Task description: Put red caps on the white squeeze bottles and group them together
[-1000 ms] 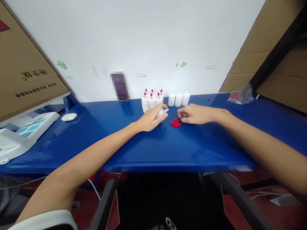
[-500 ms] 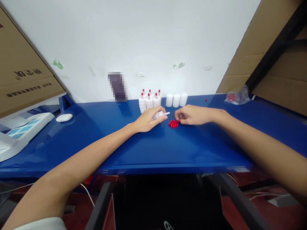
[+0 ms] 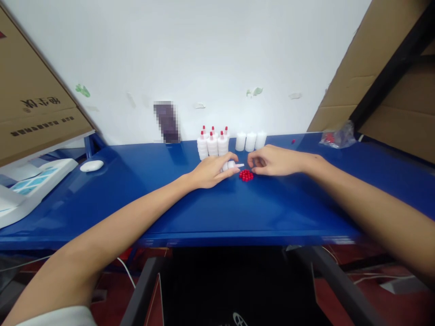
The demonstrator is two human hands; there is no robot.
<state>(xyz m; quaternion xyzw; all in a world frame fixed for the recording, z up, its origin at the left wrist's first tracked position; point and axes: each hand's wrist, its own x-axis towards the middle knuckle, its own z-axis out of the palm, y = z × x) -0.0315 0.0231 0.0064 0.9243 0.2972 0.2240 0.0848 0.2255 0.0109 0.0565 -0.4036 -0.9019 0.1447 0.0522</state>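
Observation:
My left hand (image 3: 213,171) is wrapped round a white bottle (image 3: 229,165), which lies tilted with its bare nozzle pointing right. Just right of the nozzle, my right hand (image 3: 272,160) is curled with thumb and fingers close together; whatever it may hold is too small to make out. Below and between the hands lies a pile of small red caps (image 3: 246,175) on the blue table (image 3: 217,213). Behind my left hand stand several white bottles (image 3: 212,145) with red-tipped nozzles. Three white bottles without nozzles (image 3: 250,141) stand to their right.
A purple pixelated object (image 3: 167,121) leans on the wall. At the left are a white oval case (image 3: 91,166) and a white device (image 3: 42,185). A plastic bag with red pieces (image 3: 337,136) and one loose red cap (image 3: 293,141) are at the back right.
The bottle in my left hand has shifted slightly right and down, its nozzle now more level. My right hand has lifted slightly off the edge of the red pile.

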